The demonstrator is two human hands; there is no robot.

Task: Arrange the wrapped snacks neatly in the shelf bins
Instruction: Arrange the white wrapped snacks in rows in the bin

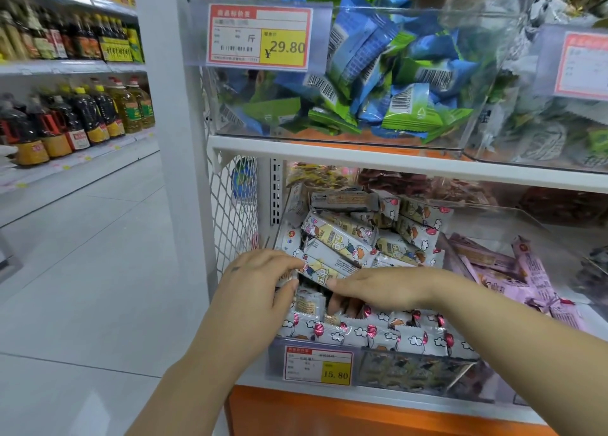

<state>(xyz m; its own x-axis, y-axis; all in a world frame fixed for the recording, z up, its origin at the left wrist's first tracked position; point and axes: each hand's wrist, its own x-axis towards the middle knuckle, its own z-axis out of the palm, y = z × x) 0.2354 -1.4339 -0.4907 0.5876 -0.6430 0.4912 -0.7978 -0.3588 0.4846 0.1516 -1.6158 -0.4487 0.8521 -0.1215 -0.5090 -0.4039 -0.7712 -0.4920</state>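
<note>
A clear lower shelf bin [276, 356] holds several white wrapped snack bars printed with cartoons and red balloons. Loose bars [342, 234] are piled at the back, and a row [378, 332] stands upright along the front. My left hand [260, 284] grips the left end of a small stack of bars [324, 267] at the bin's left side. My right hand [378, 290] reaches across from the right, thumb on top of that stack and fingers curled under it, down among the front bars.
A bin of pink wrapped bars [519, 277] sits to the right. On the shelf above, a clear bin [378, 73] holds blue and green packets. White mesh [230, 205] closes the shelf's left side. Oil bottles [82, 116] line the aisle shelves at left.
</note>
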